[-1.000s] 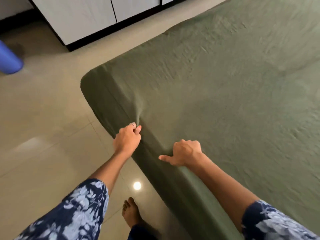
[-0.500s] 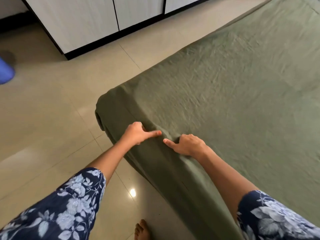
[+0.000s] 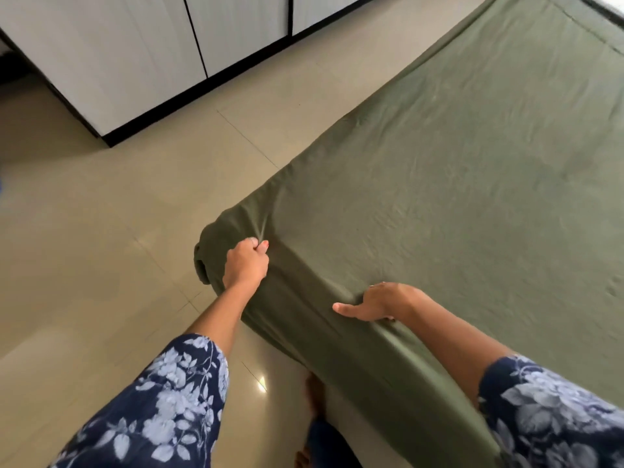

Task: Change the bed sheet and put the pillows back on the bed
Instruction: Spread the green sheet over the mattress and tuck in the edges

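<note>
An olive-green bed sheet (image 3: pixel 456 184) covers the bed, which fills the right half of the head view. My left hand (image 3: pixel 245 265) pinches a small fold of the sheet at the near left corner, and creases fan out from the pinch. My right hand (image 3: pixel 378 302) lies on the bed's near edge a little to the right. Its fingers curl over the edge into the cloth and its thumb points left. No pillows are in view.
Beige floor tiles (image 3: pixel 101 231) spread to the left of the bed. White cupboard doors with a black plinth (image 3: pixel 169 59) stand at the back left. My bare feet (image 3: pixel 314 396) are on the floor close to the bed's side.
My left hand moved to the bed corner and pinched up a fold of the sheet. My right hand slid right along the edge, apart from the left. The view shifted.
</note>
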